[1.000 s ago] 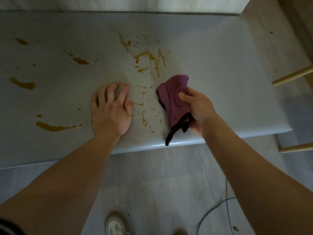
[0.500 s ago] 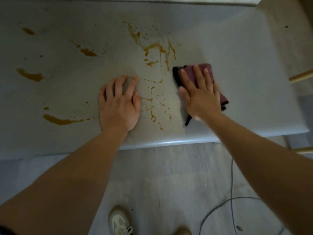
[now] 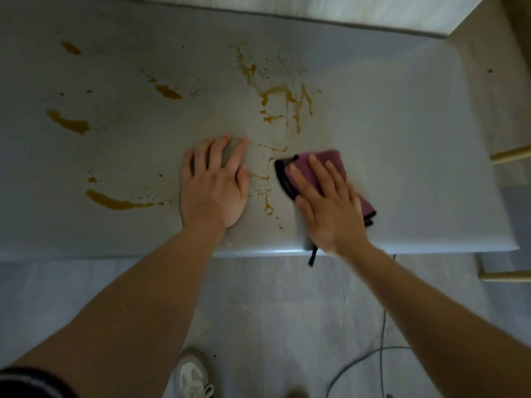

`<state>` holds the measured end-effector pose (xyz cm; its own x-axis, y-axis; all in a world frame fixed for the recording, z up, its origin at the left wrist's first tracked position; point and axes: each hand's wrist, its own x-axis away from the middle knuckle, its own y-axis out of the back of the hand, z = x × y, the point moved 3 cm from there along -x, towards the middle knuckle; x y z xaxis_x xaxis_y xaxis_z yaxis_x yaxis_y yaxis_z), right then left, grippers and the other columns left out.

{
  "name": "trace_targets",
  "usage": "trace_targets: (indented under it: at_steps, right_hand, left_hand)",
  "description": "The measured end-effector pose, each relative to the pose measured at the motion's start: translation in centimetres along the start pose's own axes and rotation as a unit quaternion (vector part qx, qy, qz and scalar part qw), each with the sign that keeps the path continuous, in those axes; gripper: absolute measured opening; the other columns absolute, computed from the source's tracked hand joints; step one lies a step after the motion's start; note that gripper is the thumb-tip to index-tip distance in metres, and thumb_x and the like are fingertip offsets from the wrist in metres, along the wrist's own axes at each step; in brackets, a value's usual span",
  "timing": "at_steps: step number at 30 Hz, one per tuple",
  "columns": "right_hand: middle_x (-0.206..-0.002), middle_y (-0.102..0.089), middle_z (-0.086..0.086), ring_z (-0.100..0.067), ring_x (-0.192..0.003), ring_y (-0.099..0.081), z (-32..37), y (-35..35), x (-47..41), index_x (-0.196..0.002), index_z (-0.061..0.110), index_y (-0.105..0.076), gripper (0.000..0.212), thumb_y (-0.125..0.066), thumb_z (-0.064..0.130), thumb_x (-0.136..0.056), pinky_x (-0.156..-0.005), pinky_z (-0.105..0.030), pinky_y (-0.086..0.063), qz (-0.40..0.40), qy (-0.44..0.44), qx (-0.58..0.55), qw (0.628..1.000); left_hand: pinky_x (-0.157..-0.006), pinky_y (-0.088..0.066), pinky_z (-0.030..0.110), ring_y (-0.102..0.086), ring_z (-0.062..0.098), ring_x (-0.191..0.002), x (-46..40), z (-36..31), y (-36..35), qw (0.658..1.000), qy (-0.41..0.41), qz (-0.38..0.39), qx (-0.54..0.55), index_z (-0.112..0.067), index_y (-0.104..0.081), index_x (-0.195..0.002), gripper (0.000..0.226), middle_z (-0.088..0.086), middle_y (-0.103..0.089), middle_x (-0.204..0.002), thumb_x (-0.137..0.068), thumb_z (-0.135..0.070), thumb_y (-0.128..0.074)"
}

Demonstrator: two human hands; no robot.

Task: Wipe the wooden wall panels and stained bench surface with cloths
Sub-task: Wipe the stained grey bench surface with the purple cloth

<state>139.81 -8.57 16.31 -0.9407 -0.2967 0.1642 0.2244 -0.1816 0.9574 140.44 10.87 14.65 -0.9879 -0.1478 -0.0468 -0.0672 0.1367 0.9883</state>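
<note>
Maroon microfibre cloth with a black edge [image 3: 330, 165] is pressed flat on the smooth pale grey desk [image 3: 402, 124] under the right hand [image 3: 330, 205], whose fingers are spread and extended — the grip is released, nothing being clenched, only the palm and fingers bearing down on the fabric. The cloth lies near the front edge of the desk, towards its right end, and a thin black strip of it [image 3: 312, 255] hangs over that edge. The right hand is slightly blurred. The left hand [image 3: 214, 182] is laid palm-down on the bare desk just beside the cloth, apart from it, its grip likewise released with fingers splayed. Amber-brown liquid stains [image 3: 283, 94] are seen streaked and spattered between and beyond the two hands, with further smears [image 3: 69, 123] and a long curved one [image 3: 115, 202] to the left. A light wooden wall panel [image 3: 316, 10] is seen along the far edge of the desk. Below — on the grey plank floor [image 3: 273, 311] — a white trainer [image 3: 192, 377] and a thin grey cable [image 3: 382, 340] are visible
</note>
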Motion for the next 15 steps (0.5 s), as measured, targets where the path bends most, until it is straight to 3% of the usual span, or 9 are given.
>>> trace_targets:
  at_steps: [6,11,15]
  right_hand:
    - [-0.16,-0.002,0.006,-0.017,-0.146,0.002,0.1,0.5,-1.9,-0.148,0.043,-0.008,0.052,-0.013,0.046,-0.096,-0.116,-0.038,0.0,-0.022,-0.047,0.013,0.999]
    - [-0.155,-0.025,0.002,-0.021,-0.143,-0.014,3.7,-2.2,4.6,-0.146,0.038,-0.026,0.05,-0.028,0.04,-0.096,-0.112,-0.039,-0.005,-0.04,0.05,-0.011,0.998]
    - [-0.159,-0.008,0.01,-0.015,-0.145,-0.001,2.5,-1.6,2.7,-0.145,0.049,-0.006,0.052,-0.019,0.047,-0.094,-0.113,-0.034,0.004,0.01,0.078,0.013,0.997]
  left_hand:
    - [-0.115,-0.012,0.044,-0.02,0.022,-0.137,0.1,0.0,-0.1,1.0,0.002,-0.001,0.001,-0.038,-0.022,-0.147,0.049,-0.003,-0.027,-0.151,-0.099,-0.042,-0.022]
    - [-0.115,-0.013,0.045,-0.02,0.024,-0.137,0.0,0.0,0.1,1.0,0.003,-0.002,-0.002,-0.038,-0.023,-0.147,0.048,-0.002,-0.027,-0.151,-0.099,-0.042,-0.022]
    - [-0.115,-0.013,0.045,-0.021,0.024,-0.137,0.2,-0.1,-0.1,1.0,0.0,-0.002,-0.011,-0.037,-0.023,-0.147,0.048,-0.001,-0.027,-0.151,-0.099,-0.041,-0.022]
